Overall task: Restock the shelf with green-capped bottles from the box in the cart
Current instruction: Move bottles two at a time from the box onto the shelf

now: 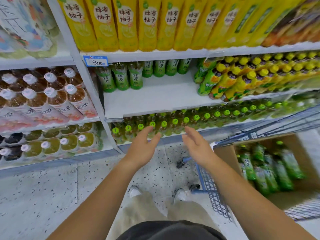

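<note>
Green-capped bottles (270, 170) in box (223, 153) — hands (143, 146) empty, open.

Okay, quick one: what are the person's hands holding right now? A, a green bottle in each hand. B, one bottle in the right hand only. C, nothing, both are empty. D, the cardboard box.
C: the left hand and the right hand are both open and empty in front of the shelf, and the green bottles lie in the box in the cart.
</note>
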`<state>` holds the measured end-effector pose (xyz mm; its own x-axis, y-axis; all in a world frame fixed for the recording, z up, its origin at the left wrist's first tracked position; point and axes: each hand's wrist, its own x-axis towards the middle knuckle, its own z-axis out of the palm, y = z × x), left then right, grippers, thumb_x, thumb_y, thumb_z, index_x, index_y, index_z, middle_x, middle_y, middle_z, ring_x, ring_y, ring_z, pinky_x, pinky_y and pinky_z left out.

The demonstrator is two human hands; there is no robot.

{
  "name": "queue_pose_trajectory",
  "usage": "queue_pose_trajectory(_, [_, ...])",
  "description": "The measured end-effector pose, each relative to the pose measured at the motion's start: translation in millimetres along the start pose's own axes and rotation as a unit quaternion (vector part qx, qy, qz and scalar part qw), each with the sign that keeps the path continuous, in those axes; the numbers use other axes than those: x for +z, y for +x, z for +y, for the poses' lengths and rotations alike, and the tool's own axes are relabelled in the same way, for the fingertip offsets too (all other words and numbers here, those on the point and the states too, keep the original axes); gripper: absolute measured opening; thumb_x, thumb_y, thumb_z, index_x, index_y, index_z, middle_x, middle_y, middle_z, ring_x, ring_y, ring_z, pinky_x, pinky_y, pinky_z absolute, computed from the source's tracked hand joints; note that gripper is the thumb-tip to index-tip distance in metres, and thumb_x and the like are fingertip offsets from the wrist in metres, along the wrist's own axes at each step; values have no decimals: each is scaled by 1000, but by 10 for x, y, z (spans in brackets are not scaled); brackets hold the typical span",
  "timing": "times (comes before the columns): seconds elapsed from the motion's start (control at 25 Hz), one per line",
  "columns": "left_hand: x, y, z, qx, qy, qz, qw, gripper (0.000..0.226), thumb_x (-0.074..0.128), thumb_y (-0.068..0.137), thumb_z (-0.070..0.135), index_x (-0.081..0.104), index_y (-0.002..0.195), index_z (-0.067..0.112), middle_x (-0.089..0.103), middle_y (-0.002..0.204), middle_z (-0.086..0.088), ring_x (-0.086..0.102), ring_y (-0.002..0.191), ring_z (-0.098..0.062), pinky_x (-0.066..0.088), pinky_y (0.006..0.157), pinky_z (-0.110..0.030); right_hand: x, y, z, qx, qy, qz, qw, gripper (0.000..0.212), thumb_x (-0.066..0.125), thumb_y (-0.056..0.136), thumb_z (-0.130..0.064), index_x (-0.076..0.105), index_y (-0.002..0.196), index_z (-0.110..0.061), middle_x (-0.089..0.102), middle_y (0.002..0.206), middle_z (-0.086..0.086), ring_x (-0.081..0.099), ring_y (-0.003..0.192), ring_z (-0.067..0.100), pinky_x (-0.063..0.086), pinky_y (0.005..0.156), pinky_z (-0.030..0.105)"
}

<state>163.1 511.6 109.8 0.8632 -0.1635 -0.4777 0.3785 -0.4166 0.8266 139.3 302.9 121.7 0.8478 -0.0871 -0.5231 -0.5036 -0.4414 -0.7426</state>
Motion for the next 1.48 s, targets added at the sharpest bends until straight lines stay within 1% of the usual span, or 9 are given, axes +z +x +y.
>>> queue_pose_trajectory(0.32, [1056, -414, 501, 46, 16, -29, 998, 66, 51, 98, 54, 31, 155, 28, 31, 161, 9, 34, 144, -15, 33, 114, -36, -831, -678, 690, 1, -6, 53, 999, 56, 50, 102, -41, 33, 153, -26, 34, 159, -8, 33, 144, 10, 30, 116, 32])
queue_pose_trajectory(0.48, [1915, -677, 768, 50, 10, -47, 998, 66, 52, 99, 51, 29, 156, 26, 30, 161, 10, 31, 147, -13, 31, 118, -38, -1495, -1059, 1212, -3, 10, 76, 997, 56, 49, 103, -36, 33, 154, -18, 37, 154, -7, 35, 142, 10, 27, 110, 22])
queue_pose_trajectory(0.56, [2275, -802, 819, 45, -10, -56, 997, 64, 52, 100, 48, 30, 155, 27, 30, 161, 11, 32, 146, -12, 31, 117, -36, -1770, -1196, 1483, -3, 6, 68, 998, 59, 49, 102, -42, 32, 155, -21, 35, 156, -10, 33, 144, 10, 28, 115, 27])
queue_pose_trajectory(0.72, [3072, -955, 955, 23, -16, -89, 996, 59, 49, 101, 48, 35, 154, 27, 35, 158, 9, 37, 144, -13, 37, 106, -25, -2456, -1460, 2091, 28, 32, 73, 996, 58, 49, 100, -45, 33, 153, -27, 37, 154, -13, 34, 143, 8, 29, 118, 33])
queue_pose_trajectory(0.8, [3377, -984, 1004, 7, -8, -99, 995, 58, 47, 101, 50, 37, 153, 26, 37, 157, 8, 39, 141, -14, 44, 92, -15, -2701, -1546, 2336, 51, 61, 81, 994, 58, 51, 101, -43, 33, 153, -26, 36, 156, -9, 35, 143, 10, 29, 117, 33])
queue_pose_trajectory(0.96, [3821, -1028, 1103, -6, 11, -114, 993, 54, 48, 101, 48, 41, 150, 25, 43, 154, 6, 43, 138, -13, 39, 108, -30, -2983, -1629, 2742, 99, 82, 91, 987, 58, 50, 101, -44, 34, 154, -26, 38, 156, -7, 36, 142, 11, 31, 117, 35])
queue_pose_trajectory(1.28, [4332, -412, 1187, -40, 97, -233, 967, 61, 44, 102, 51, 34, 154, 22, 38, 157, 4, 41, 140, -16, 34, 116, -40, -3166, -1534, 3060, 192, 153, 165, 955, 56, 49, 102, -40, 34, 154, -24, 40, 155, -2, 39, 141, 15, 33, 108, 28])
queue_pose_trajectory(1.36, [4479, -220, 1187, -42, 141, -254, 956, 62, 44, 102, 50, 32, 155, 21, 39, 156, 3, 44, 137, -17, 39, 111, -36, -3189, -1452, 3172, 203, 147, 179, 951, 56, 49, 102, -40, 34, 153, -23, 41, 155, 0, 40, 141, 16, 34, 112, 31])
queue_pose_trajectory(1.48, [4697, -32, 1116, -97, 190, -253, 943, 65, 42, 103, 48, 23, 157, 17, 53, 128, 6, 59, 101, -8, 46, 78, -22, -3213, -1292, 3368, 240, 122, 171, 948, 57, 47, 102, -44, 34, 153, -22, 43, 153, 1, 42, 138, 19, 35, 112, 37])
